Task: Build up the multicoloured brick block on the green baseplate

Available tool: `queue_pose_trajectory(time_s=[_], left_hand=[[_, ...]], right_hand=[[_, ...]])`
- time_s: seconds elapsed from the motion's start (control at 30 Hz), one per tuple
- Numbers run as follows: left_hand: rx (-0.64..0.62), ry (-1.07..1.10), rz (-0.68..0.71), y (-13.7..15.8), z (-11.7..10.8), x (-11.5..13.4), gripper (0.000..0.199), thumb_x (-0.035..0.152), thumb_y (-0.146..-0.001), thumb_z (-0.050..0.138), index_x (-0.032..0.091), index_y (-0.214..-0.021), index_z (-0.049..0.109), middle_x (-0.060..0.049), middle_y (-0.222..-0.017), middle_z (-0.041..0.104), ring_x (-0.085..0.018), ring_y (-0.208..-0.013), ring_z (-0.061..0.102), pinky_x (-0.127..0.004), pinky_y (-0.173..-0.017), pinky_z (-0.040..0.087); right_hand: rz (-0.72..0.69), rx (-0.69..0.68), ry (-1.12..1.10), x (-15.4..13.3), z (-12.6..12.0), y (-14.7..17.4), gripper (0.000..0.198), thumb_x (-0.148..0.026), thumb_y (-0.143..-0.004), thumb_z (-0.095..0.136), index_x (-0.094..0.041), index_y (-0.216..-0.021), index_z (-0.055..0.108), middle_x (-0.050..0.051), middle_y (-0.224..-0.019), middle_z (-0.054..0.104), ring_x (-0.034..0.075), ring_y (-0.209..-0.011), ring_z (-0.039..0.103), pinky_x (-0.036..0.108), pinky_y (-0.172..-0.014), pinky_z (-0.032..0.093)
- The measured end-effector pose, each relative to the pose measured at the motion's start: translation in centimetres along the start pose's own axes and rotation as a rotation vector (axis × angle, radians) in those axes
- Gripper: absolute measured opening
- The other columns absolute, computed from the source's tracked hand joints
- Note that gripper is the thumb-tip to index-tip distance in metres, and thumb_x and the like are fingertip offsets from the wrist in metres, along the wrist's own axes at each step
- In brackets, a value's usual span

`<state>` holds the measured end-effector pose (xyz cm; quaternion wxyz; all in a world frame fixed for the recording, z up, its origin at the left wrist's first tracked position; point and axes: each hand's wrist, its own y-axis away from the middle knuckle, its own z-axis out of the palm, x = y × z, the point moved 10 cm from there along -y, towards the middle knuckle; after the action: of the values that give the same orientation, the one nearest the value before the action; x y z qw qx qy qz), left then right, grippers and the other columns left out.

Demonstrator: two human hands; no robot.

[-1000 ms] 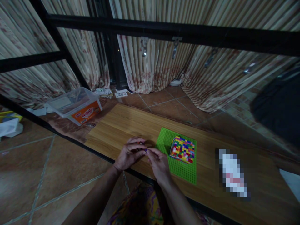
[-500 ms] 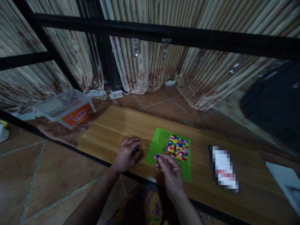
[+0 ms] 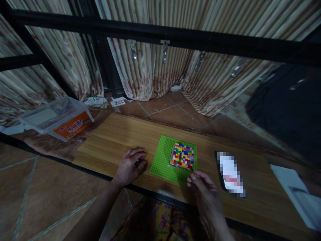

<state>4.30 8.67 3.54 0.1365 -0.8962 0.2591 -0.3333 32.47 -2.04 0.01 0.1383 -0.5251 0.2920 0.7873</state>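
The two hands have drawn apart: a second ago they met over a small purple piece left of the green board, and half a second ago the right hand [image 3: 207,192] had that piece at its fingertips by the board's left side. Now the right hand is at the lower-right corner of the green board [image 3: 159,159], thumb and fingertips brought near each other; whether the piece is between them, or whether they touch the board, I cannot tell. The left hand [image 3: 128,168] stays on the desk [image 3: 107,142], left of the board, fingers curled around small bricks [image 3: 137,161], dark and purple. The multicoloured brick block [image 3: 183,156] sits right of centre on the board, just above the right fingertips in the frame, with no visible change. This suggests a single piece has been carried over to the block's side, its fitting unconfirmed, while the left hand keeps the spares. A phone [image 3: 230,175] lies farther right.
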Motion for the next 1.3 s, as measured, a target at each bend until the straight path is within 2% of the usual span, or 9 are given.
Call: queue_pose_trajectory(time_s=[0.13,0.23,0.47,0.57,0.97,1.13,1.3], left_hand=[[-0.002,-0.014,-0.003,-0.1,-0.1,0.1,0.025,0.026,-0.087,0.062,0.021,-0.111,0.065,-0.009,-0.122,0.066,-0.026,-0.118,0.058,-0.045,-0.103,0.044],[0.000,-0.018,-0.009,-0.3,-0.3,0.3,0.023,0.026,-0.087,0.062,0.021,-0.109,0.066,-0.009,-0.121,0.067,-0.026,-0.116,0.059,-0.045,-0.102,0.045],[-0.002,-0.020,-0.009,-0.3,-0.3,0.4,0.022,0.027,-0.087,0.062,0.021,-0.108,0.067,-0.008,-0.120,0.067,-0.026,-0.116,0.059,-0.045,-0.101,0.046],[0.002,-0.018,-0.003,-0.3,-0.3,0.4,0.022,0.027,-0.088,0.061,0.021,-0.108,0.066,-0.008,-0.121,0.067,-0.026,-0.117,0.059,-0.046,-0.101,0.046],[0.016,-0.013,-0.001,-0.2,-0.3,0.3,0.022,0.027,-0.087,0.062,0.021,-0.108,0.066,-0.009,-0.120,0.067,-0.026,-0.114,0.060,-0.045,-0.099,0.047],[0.021,0.001,0.005,-0.3,-0.4,0.6,0.021,0.027,-0.087,0.063,0.021,-0.106,0.067,-0.009,-0.119,0.068,-0.026,-0.114,0.060,-0.045,-0.099,0.047],[0.016,-0.007,0.000,-0.2,-0.3,0.5,0.020,0.027,-0.087,0.062,0.021,-0.106,0.067,-0.009,-0.119,0.067,-0.025,-0.113,0.060,-0.044,-0.098,0.048]], right_hand=[[-0.100,0.113,0.103,-1.2,-1.4,-0.7,0.035,-0.037,-0.055,0.088,-0.020,-0.083,0.076,0.002,-0.074,0.073,0.014,-0.058,0.066,0.026,-0.055,0.055],[-0.195,0.146,0.231,-2.4,-1.6,-0.8,0.035,-0.042,-0.060,0.084,-0.019,-0.085,0.076,0.005,-0.079,0.074,0.015,-0.061,0.067,0.031,-0.059,0.056],[-0.519,0.010,0.562,-5.2,1.0,-0.5,0.026,-0.042,-0.079,0.068,-0.020,-0.090,0.076,0.007,-0.089,0.071,0.020,-0.081,0.067,0.033,-0.070,0.055],[-0.597,-0.042,0.675,-5.5,2.1,-0.7,0.025,-0.039,-0.083,0.064,-0.020,-0.094,0.075,0.007,-0.091,0.071,0.020,-0.084,0.066,0.033,-0.073,0.054],[-0.796,-0.028,1.033,-6.7,4.7,0.0,0.024,-0.037,-0.089,0.056,-0.019,-0.092,0.071,0.006,-0.088,0.073,0.019,-0.074,0.067,0.031,-0.070,0.052],[-0.848,-0.008,1.071,-6.9,5.3,0.4,0.025,-0.036,-0.090,0.054,-0.018,-0.090,0.071,0.006,-0.086,0.073,0.019,-0.073,0.067,0.031,-0.067,0.051],[-0.801,0.026,1.012,-7.1,4.5,0.4,0.025,-0.039,-0.086,0.058,-0.018,-0.089,0.072,0.007,-0.086,0.074,0.018,-0.069,0.066,0.030,-0.066,0.051]])
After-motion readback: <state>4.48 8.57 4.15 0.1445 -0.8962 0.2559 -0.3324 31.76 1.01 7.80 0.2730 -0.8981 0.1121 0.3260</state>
